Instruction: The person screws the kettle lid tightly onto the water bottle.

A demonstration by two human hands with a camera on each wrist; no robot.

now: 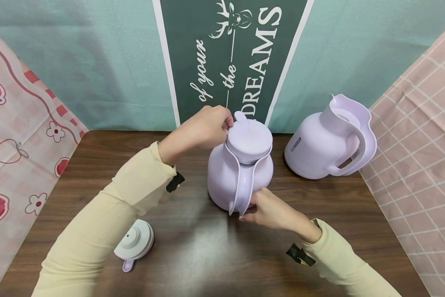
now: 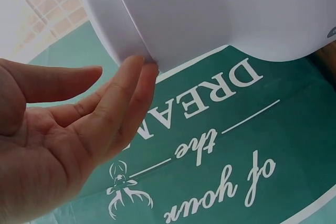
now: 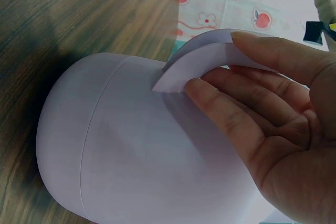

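Observation:
A lilac thermos jug [image 1: 222,177] stands upright on the wooden table, its handle toward me. A round lilac lid [image 1: 250,138] with a small tab sits in its mouth. My left hand [image 1: 209,126] is at the lid's left side; in the left wrist view its fingertips [image 2: 137,65] touch the lid's edge while the thumb stays apart from it. With my right hand [image 1: 272,209] I grip the lower part of the jug's handle [image 3: 197,66], thumb on the outer face and fingers on the inner side.
A second lilac thermos jug [image 1: 315,144] stands at the right, its top uncovered and its handle facing right. A white lid with a lilac tab [image 1: 133,241] lies on the table [image 1: 192,251] at the front left, partly behind my left sleeve. Fabric backdrops [image 1: 125,82] enclose the table.

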